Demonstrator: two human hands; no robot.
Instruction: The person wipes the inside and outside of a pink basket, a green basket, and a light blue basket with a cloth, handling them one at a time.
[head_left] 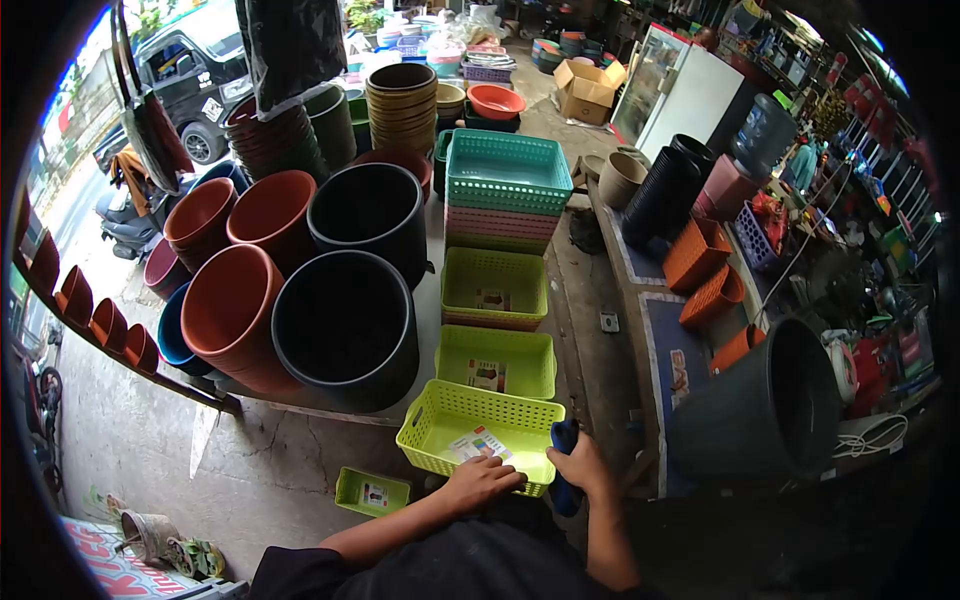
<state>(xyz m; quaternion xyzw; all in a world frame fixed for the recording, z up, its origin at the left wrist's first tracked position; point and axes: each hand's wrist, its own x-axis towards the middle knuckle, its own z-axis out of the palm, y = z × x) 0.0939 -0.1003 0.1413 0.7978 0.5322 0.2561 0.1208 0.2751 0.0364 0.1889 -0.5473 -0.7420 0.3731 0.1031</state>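
A lime-green plastic basket (425, 432) with perforated sides sits tilted in front of my body, a printed label on its floor. My left hand (485, 482) is closed over the basket's near rim, fingertips reaching inside. At the right end, my right hand (582, 464) grips a dark blue cloth (566, 470), which lies against the basket's end wall. Beyond it are another lime-green basket (530, 352) and a green basket stack (520, 268). A smaller green basket (352, 488) rests on the ground to the lower left.
Stacked black pots (345, 385) and terracotta-coloured pots (232, 310) crowd the table at left. Teal baskets (510, 150) top a farther stack. A large dark bin (735, 410) and orange baskets (695, 255) occupy the right. Between the display tables runs a narrow concrete floor (590, 340).
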